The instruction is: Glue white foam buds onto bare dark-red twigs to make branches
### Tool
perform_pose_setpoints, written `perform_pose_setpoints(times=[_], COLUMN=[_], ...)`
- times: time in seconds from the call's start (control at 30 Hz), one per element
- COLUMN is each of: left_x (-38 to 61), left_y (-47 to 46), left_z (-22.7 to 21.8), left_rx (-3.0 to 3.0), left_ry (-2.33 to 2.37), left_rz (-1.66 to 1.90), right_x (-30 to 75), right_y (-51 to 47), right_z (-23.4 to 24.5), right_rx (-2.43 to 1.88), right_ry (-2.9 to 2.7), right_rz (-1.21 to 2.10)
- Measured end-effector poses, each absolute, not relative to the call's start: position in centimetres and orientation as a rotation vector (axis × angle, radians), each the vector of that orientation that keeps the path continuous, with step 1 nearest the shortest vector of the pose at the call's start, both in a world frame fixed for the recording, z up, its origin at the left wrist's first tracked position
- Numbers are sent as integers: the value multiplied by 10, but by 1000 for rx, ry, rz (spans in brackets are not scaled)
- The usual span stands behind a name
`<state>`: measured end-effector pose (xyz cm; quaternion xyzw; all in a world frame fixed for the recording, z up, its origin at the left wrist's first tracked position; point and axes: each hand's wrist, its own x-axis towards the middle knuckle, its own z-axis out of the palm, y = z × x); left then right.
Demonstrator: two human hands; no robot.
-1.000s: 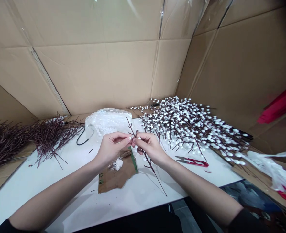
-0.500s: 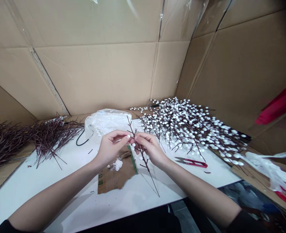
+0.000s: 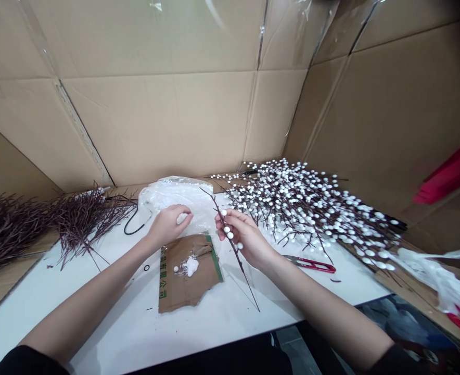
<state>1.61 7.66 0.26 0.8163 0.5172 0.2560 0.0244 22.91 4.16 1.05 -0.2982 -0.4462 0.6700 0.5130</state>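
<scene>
My right hand [image 3: 245, 234] pinches a thin brown twig [image 3: 238, 260] that slants down toward the table's front. Several small white balls [image 3: 227, 229] sit along its middle, close to my fingers. My left hand [image 3: 170, 225] is apart from the twig, above the front of a clear plastic bag [image 3: 167, 195] of white balls. Its thumb and forefinger are curved with a gap between them, and nothing shows in it. Below the hands lies a torn cardboard piece [image 3: 191, 297] bearing a white paste blob [image 3: 191, 266] and one loose white ball [image 3: 176, 269].
A large heap of white-balled branches [image 3: 292, 203] lies at the back right, with red-handled snips [image 3: 316, 264] before it. Bare brown twigs [image 3: 77, 219] are piled on the left. Cardboard walls [image 3: 155, 120] enclose the white table [image 3: 124, 323]. White plastic strips [image 3: 441, 271] hang at right.
My left hand has let go of the twig and moved left toward the plastic bag. A white ball now shows on the twig near my right fingertips, where both hands had been.
</scene>
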Motion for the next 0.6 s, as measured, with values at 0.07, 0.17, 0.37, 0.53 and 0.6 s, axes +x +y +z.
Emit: perform_pose_setpoints(times=[0.07,0.17,0.37,0.53,0.6], left_x=[-2,-21,-32,-36,-37], left_y=[92,107,111,113,113], left_z=[-5,-15,-23,-24,-24], left_rx=[2569,2590,2580,2538,2530], left_ry=[1702,1826,1992,2135,2152], left_rz=[694,540,332,250,225], right_x=[228,226,225,226,226], right_y=[40,38,37,34,33], right_z=[12,13,12,14,16], right_rx=[-669,-571,-573,-660,-686], right_ry=[-1062,-1030,-1133,-1289,-1340], right_rz=[1691,1792,1760,1678,1635])
